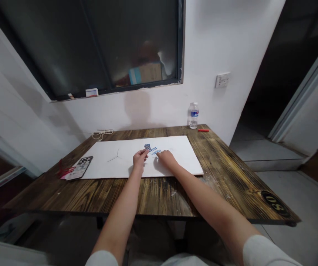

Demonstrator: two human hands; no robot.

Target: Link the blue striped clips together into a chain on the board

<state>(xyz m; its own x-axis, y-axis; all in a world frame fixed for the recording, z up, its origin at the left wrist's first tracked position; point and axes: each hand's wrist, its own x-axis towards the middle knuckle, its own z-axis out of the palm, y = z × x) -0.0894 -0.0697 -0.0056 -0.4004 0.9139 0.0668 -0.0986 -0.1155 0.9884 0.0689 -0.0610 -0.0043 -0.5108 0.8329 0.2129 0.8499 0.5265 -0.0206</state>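
Atop the white board (106,159) on the wooden desk (159,195), the left hand (140,159) pinches a blue-printed paper strip (148,147) at its 1 o'clock, while the released right hand (166,159) touches more strips (155,151) at its 11 o'clock.

Left hand (140,158), right hand (166,159), close together

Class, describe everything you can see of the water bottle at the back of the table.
The clear plastic water bottle stands upright near the far edge of the dark-stained wooden table, in front of the white wall. It has a white cap and a blue-and-white label around its middle. It appears to hold water, though the exact level is hard to tell. Only the tabletop visibly touches it.
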